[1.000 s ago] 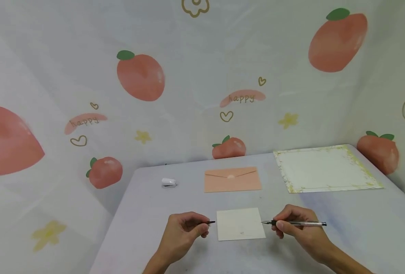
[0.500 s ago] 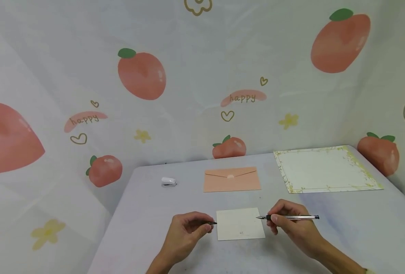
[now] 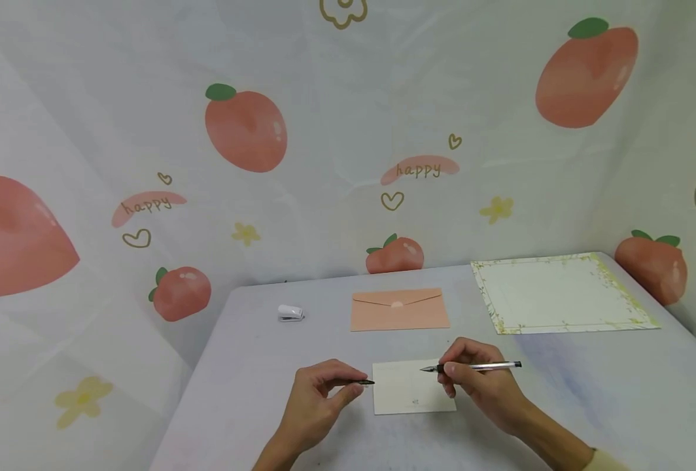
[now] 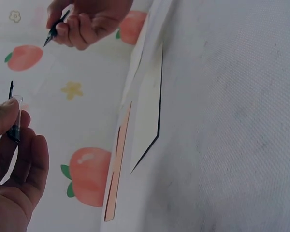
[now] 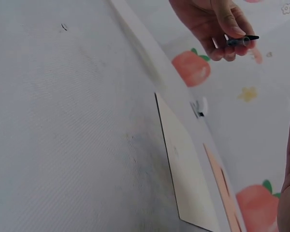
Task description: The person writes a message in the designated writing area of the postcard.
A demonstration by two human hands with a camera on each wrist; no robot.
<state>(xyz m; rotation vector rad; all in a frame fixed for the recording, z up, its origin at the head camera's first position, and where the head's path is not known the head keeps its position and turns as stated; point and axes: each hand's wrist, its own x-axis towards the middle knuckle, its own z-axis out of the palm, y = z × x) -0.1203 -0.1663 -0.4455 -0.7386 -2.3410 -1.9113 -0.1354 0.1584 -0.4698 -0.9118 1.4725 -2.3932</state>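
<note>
Pen is uncapped. Right hand (image 3: 482, 386) pinches the pen (image 3: 471, 367) near the nib end, fingers curled round the barrel, nib pointing left and hanging over the upper right part of the small cream card (image 3: 413, 387). From the head view it's not clear whether the tip touches the card; it looks just above it.

Left hand (image 3: 318, 405) holds the dark pen cap (image 3: 360, 382) between thumb and forefinger, grip closed on it, just left of the card's left edge. The left wrist view shows the cap (image 4: 13, 126) pinched at the fingertips, off the bench.

The card lies flat on the bench (image 3: 265, 353) between the two hands. It carries a tiny faint mark near its lower middle; too small to read. Otherwise the face looks blank.

Judgement: prep is done (cap off, pen in writing grip, card placed in front). Writing on the card looks barely started or not started. The peach envelope (image 3: 399, 310) lies flap-down-closed behind the card, untouched. The bordered sheet (image 3: 560, 293) at the right rear and the small white stapler-like thing (image 3: 291, 313) at the left rear are both well apart from the hands.
</note>
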